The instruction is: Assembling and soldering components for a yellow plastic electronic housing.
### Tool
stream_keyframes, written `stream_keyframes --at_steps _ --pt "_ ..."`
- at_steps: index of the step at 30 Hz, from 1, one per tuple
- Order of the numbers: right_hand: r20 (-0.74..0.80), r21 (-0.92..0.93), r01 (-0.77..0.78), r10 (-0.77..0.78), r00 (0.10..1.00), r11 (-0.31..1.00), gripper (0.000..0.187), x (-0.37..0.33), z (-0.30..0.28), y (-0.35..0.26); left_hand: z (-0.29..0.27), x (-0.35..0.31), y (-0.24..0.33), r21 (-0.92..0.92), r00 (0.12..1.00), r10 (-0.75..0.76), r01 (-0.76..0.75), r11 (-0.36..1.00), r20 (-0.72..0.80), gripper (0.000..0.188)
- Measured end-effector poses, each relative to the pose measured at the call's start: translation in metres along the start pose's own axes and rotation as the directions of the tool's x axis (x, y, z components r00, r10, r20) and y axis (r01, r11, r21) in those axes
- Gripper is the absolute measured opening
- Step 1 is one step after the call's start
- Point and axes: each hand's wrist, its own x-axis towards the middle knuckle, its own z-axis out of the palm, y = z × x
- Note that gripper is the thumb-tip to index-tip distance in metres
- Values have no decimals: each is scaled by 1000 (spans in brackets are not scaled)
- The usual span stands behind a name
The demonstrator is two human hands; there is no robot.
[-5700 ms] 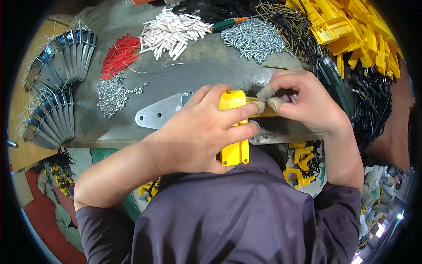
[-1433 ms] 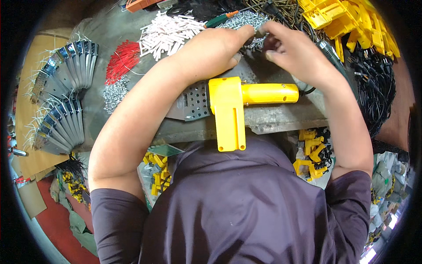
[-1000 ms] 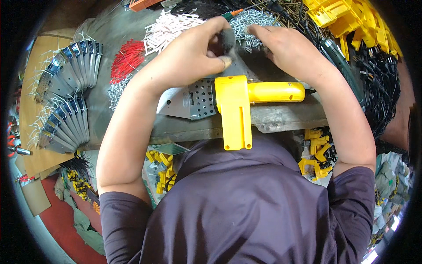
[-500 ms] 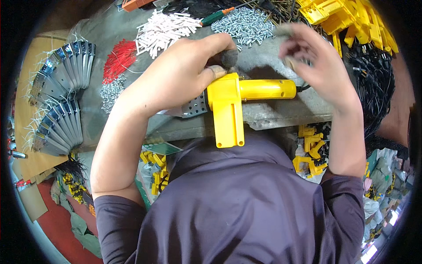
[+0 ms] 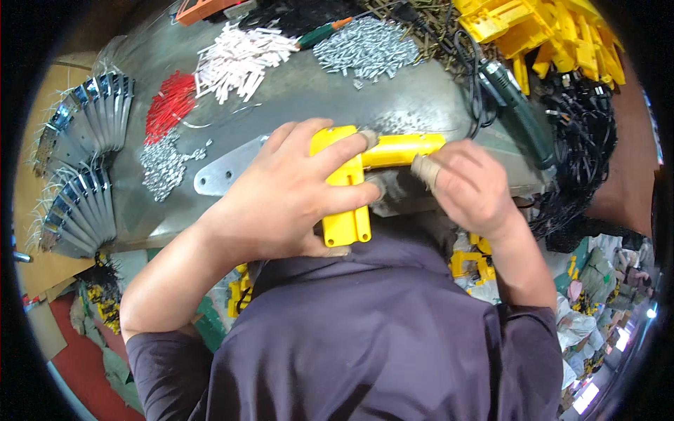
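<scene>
A yellow pipe-welding iron (image 5: 344,200) lies at the front edge of the workbench, its handle (image 5: 400,149) pointing right. From its left side a flat silver plate (image 5: 228,168) with holes sticks out. My left hand (image 5: 281,193) is closed over the yellow body and hides the join with the plate. Several fingertips wear pale covers. Close by the handle's right end is my right hand (image 5: 474,186), fingers curled and partly blurred. Whatever is between those fingers, if anything, is hidden. Beyond it a dark green power screwdriver (image 5: 519,116) lies on the bench.
Silver screws (image 5: 365,49), white tubes (image 5: 242,59), thin red pieces (image 5: 168,105) and small metal nuts (image 5: 165,165) lie in piles. Metal plates (image 5: 95,116) fan out at left. Yellow housings (image 5: 562,42) and black cords (image 5: 579,133) crowd the right. A hand screwdriver (image 5: 323,34) lies behind.
My left hand has come down from the top of the yellow body and wrapped round it. My right hand has moved nearer and leftward, to the handle's end, and its fingers have curled.
</scene>
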Motion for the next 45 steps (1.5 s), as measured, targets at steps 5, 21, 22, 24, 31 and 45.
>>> stream_keyframes --at_steps 5,21,22,24,31,45 --pt "-119 -411 -575 584 803 708 42 -33 -56 47 9 -4 -2 -44 999 -9 7 999 -54 60" --pt "-254 784 -282 701 667 553 41 20 -40 29 17 3 2 -48 992 -45 40 998 -119 52" --pt "-252 838 -157 626 738 522 41 29 -39 24 17 3 1 -49 990 -45 39 998 -134 52" --pt "-264 873 -115 656 707 475 35 44 -37 12 18 3 1 -54 988 -47 40 998 -147 51" --pt "9 905 -214 488 873 367 29 55 -29 16 19 5 0 -98 984 -50 34 995 -171 46" --pt "19 893 -78 135 991 443 36 73 -22 44 20 4 1 -70 983 -59 48 996 -171 42"
